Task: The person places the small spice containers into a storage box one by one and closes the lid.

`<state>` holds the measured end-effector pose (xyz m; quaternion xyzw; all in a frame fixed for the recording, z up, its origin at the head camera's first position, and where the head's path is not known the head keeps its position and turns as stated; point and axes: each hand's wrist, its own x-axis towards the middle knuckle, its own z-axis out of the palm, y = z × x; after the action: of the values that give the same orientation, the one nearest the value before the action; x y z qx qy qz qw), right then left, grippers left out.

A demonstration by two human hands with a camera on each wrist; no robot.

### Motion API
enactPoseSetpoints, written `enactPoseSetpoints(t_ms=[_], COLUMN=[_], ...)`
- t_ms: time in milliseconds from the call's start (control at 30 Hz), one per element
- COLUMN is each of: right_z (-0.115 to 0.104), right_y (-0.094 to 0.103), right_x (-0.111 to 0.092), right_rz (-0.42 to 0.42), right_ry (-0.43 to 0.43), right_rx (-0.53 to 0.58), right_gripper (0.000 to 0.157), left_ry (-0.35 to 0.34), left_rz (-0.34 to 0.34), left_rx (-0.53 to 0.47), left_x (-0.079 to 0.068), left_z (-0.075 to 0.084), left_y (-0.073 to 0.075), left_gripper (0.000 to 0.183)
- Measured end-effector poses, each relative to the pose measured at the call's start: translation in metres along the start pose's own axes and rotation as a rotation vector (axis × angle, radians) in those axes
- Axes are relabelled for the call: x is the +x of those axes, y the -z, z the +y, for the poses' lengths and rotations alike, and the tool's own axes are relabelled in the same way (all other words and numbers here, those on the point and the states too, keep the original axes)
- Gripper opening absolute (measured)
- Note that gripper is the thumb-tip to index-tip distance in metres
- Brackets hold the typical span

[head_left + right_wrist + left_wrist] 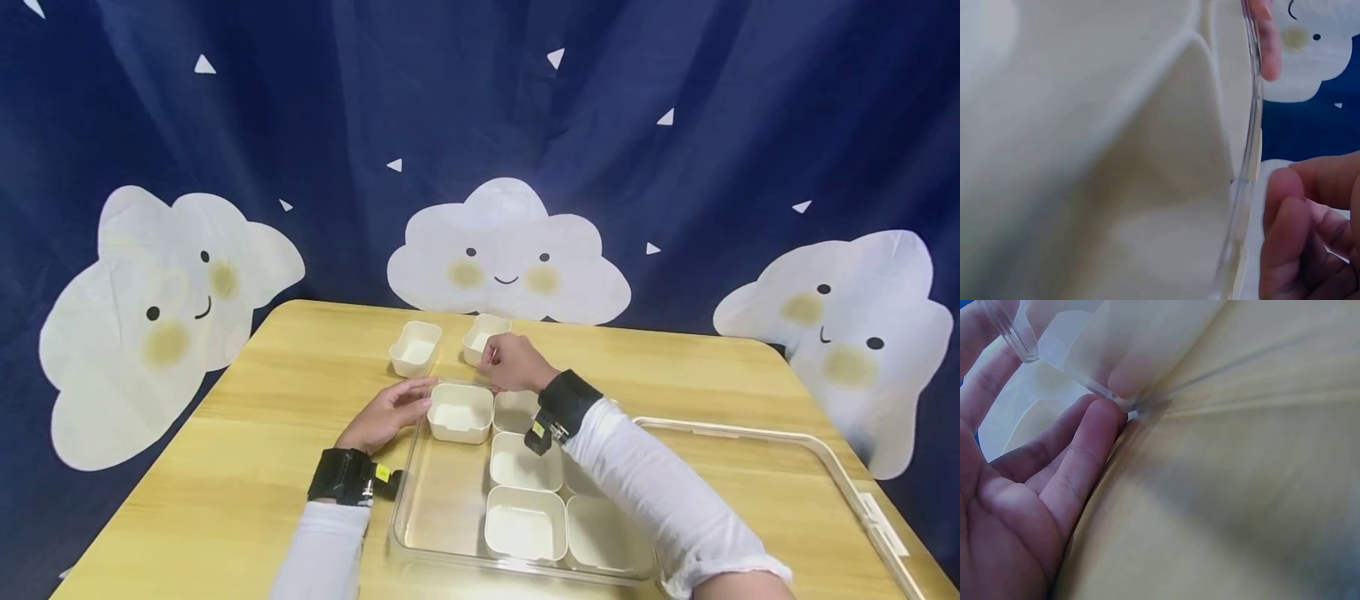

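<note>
Loosely spread, the left hand (pixel 384 417) touches a clear tray (pixel 448 498). Beyond, the right hand (pixel 517 362) curls by a rounded tub (pixel 482 330), grip unclear.

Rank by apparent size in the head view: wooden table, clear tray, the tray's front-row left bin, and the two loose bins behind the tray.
1. Wooden table
2. Clear tray
3. Front-row left bin
4. Left loose bin, right loose bin: not ranked; the right hand covers part of one.
</note>
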<state>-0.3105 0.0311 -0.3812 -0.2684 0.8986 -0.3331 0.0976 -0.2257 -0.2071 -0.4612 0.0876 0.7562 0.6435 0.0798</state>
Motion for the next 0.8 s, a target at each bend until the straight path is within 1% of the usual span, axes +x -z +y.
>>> enactPoseSetpoints(t_ms=[133, 300, 467, 633, 800], right_z=[0.002, 0.006, 0.007, 0.012, 0.012], right_y=[0.007, 0.014, 0.012, 0.007, 0.007], right_x=[0.006, 0.013, 0.020, 0.024, 0.027], right_rz=[0.054, 0.123, 0.158, 0.178, 0.197], right_ry=[-0.061, -0.152, -0.216, -0.264, -0.298], right_rx=[0.038, 0.136, 0.221, 0.240, 0.219], right_gripper=[0.015, 0.015, 0.014, 0.013, 0.014], left_ry=[0.006, -0.002, 0.006, 0.010, -0.004], left_rz=[-0.003, 0.003, 0.014, 0.000, 0.009], left_rx=[-0.002, 0.012, 0.029, 0.000, 0.022], left_x=[0.000, 0.002, 0.001, 0.000, 0.000], left_z=[0.000, 0.000, 0.000, -0.002, -0.002], left_y=[-0.001, -0.001, 0.001, 0.000, 0.000], left_gripper=[0.047, 0.046, 0.047, 0.048, 0.047])
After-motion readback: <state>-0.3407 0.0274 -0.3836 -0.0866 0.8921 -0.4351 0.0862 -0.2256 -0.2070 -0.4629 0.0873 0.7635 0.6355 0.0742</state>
